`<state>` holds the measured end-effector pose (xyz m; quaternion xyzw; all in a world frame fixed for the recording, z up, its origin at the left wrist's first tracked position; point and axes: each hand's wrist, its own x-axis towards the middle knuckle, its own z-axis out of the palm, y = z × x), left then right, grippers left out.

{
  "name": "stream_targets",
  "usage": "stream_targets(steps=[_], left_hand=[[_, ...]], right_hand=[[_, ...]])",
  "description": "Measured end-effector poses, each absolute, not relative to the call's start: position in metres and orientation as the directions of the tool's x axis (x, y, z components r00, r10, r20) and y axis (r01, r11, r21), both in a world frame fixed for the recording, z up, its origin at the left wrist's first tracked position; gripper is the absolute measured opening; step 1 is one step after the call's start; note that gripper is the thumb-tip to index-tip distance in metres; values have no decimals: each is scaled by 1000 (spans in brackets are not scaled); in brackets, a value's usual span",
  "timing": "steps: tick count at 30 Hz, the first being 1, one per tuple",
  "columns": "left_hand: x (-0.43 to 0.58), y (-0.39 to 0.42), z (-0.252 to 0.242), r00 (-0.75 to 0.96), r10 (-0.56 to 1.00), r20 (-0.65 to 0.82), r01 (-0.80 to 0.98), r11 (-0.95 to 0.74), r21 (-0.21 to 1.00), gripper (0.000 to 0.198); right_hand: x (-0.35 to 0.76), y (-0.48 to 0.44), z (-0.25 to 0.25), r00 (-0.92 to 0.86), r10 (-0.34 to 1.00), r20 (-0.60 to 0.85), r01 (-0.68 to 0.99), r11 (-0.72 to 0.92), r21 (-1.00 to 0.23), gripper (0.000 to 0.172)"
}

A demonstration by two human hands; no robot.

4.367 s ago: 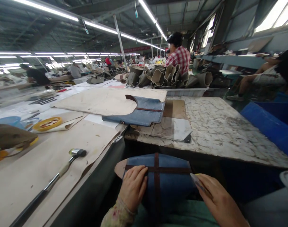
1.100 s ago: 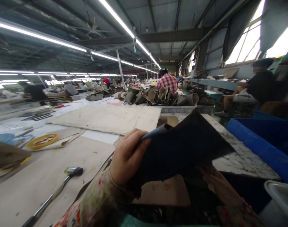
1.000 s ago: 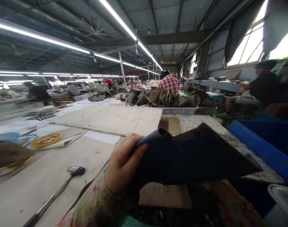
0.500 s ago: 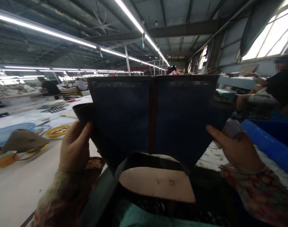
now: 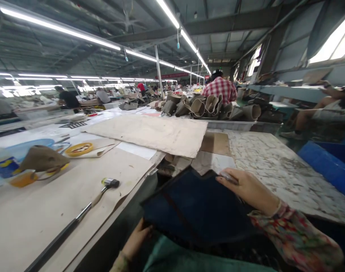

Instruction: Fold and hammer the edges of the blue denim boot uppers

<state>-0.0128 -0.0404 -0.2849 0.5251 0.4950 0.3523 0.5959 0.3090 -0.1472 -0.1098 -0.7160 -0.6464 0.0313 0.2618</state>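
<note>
A dark blue panel [image 5: 189,211] with a brown strip across it lies tilted over my lap, its notched edge pointing away from me. My left hand [image 5: 136,240] is low at its left corner, fingers closed on the edge. At the far right edge, my right hand [image 5: 250,189] grips the panel. A small pale greyish thing [image 5: 229,176] also shows between its fingers; its kind is unclear. Green cloth [image 5: 183,255] covers my lap beneath. On the table to the left lies a hammer [image 5: 97,198] with a long dark handle.
A pale sheet [image 5: 158,132] covers part of the table [image 5: 44,211]. Left are a yellow dish [image 5: 79,149] and a blue basin [image 5: 42,142]. Several rolled brown pieces [image 5: 197,107] are heaped ahead, before a person in a checked shirt [image 5: 220,90]. A blue bin [image 5: 325,166] stands right.
The panel has come down from upright before me to lie over my lap, turned askew. Both hands have lowered with it, the left most. The pale wooden board beneath is now hidden.
</note>
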Motion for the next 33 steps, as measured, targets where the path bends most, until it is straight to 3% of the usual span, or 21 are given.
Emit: stream_targets(steps=[2,4,7,9,12,15,19,23,28,33], left_hand=[[-9,-42,-301,294,916,-274,83,261,962,59],[-14,-32,-300,208,951,-228,78,216,973,60],[-25,-10,-278,90,996,-24,164,9,986,61],[-22,-3,-260,103,983,154,260,-176,949,55],[4,-12,-239,252,879,405,394,-475,786,42],[42,-30,-230,449,721,528,439,-693,572,36],[76,-53,-232,580,626,522,489,-779,391,39],[93,-73,-240,721,524,454,435,-852,293,44],[108,-87,-246,744,508,434,446,-861,243,39],[113,-92,-242,771,510,382,445,-860,249,45]], right_hand=[[314,-152,-117,188,947,259,887,-51,-458,34],[320,-158,-122,206,939,276,872,-49,-486,33],[327,-167,-128,178,915,361,888,9,-460,29],[327,-171,-133,119,890,440,911,78,-404,24],[318,-172,-142,3,858,513,938,175,-299,25],[307,-169,-150,-53,858,511,946,207,-250,30],[314,-177,-174,39,856,516,955,121,-272,16],[335,-206,-232,193,848,494,936,-8,-351,23],[333,-247,-315,402,801,443,858,-159,-489,39],[323,-264,-322,328,808,489,910,-131,-393,38]])
